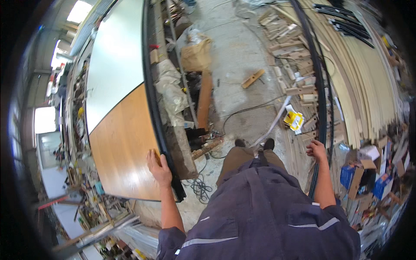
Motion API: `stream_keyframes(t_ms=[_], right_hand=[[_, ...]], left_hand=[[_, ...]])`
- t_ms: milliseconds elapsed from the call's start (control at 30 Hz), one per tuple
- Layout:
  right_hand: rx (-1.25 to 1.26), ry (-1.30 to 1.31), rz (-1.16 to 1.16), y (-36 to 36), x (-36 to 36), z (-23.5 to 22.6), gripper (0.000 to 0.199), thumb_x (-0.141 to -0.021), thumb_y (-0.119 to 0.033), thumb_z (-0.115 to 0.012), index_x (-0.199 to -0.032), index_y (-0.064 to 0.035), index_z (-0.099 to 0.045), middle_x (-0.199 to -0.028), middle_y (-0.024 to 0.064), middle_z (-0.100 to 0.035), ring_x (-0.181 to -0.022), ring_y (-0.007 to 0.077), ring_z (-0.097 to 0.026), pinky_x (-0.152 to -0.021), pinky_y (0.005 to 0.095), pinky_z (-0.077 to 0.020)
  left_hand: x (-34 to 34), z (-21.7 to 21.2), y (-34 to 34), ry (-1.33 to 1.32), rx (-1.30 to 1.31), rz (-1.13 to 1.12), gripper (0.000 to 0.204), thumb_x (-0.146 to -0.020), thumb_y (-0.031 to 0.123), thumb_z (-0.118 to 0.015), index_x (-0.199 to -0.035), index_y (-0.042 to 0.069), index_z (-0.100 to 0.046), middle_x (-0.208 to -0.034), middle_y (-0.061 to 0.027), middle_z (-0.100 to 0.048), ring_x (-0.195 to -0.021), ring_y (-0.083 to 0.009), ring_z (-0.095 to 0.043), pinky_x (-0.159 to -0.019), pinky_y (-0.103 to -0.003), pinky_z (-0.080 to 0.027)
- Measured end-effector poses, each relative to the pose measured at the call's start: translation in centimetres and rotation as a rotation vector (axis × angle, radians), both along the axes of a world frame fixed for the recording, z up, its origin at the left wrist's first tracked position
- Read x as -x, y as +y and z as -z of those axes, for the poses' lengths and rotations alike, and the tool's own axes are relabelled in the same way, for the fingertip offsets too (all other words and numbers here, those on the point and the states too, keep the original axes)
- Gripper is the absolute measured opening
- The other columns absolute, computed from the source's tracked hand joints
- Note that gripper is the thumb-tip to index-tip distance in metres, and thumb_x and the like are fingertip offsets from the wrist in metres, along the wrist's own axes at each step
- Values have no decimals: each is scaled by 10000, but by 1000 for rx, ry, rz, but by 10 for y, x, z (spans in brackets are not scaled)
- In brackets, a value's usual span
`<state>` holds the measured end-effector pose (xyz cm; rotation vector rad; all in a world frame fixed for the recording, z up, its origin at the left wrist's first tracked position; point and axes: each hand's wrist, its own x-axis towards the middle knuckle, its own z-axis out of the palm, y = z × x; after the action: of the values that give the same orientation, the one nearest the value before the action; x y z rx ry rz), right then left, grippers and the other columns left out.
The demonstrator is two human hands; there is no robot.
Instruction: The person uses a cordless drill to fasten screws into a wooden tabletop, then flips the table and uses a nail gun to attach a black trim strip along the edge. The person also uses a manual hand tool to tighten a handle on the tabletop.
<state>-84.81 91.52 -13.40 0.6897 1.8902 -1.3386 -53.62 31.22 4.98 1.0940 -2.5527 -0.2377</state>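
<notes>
A large door-like panel (123, 147), wood-coloured in its near part and pale white-green (115, 56) in its far part, lies to my left with a black edge strip (157, 117) down its right side. Flat on the wood-coloured part, close to that strip, rests my left hand (160, 170) with its fingers stretched out. My right hand (316, 150) hangs over the long black strips (320, 91) on my right. Its fingers are loosely bent and apart, and nothing shows in them.
Wood offcuts (288, 56) lie in a heap at the right, beside long pale boards (364, 78). A yellow-and-white packet (294, 119) sits among them. A wood block (253, 79) and a coiled cable (200, 189) lie on the concrete floor. Blue boxes (348, 177) stand at the lower right.
</notes>
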Motion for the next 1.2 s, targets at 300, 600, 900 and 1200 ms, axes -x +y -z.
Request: stream_keyframes(t_ms=[300, 600, 900, 1200], right_hand=[[39, -224, -196, -56, -4, 39, 487, -888, -101, -601, -1351, 50, -572, -926, 169, -727, -666, 233, -709, -579, 356, -588], [-71, -268, -300, -117, 55, 38, 519, -885, -72, -592, -1372, 100, -538, -926, 186, -734, -673, 249, -722, -572, 367, -590], [53, -48, -229, -276, 205, -9, 484, -888, -113, -634, -1336, 64, -584, -935, 142, -719, -663, 207, -690, -582, 325, -573], [57, -85, -493, -343, 273, 0, 448, -923, -121, -609, -1318, 89, -584, -928, 159, -746, -683, 228, -720, -589, 343, -584]], left_hand=[[16, -1, -27, 60, 20, -70, 464, -1029, 251, -582, -1395, -31, -540, -1450, -222, -533, -1386, -396, -441, -1182, -476, -310], [87, -1, -107, 69, -30, -233, 413, -1061, 226, -516, -1349, -66, -562, -1461, -268, -498, -1367, -404, -465, -1144, -473, -369], [209, -9, -180, 353, -184, -279, 459, -1080, 253, -496, -1422, -53, -483, -1526, -248, -426, -1404, -371, -433, -1143, -438, -381], [284, -9, -210, 443, -205, -344, 454, -1078, 267, -513, -1405, -48, -500, -1499, -238, -462, -1419, -364, -421, -1154, -441, -370]])
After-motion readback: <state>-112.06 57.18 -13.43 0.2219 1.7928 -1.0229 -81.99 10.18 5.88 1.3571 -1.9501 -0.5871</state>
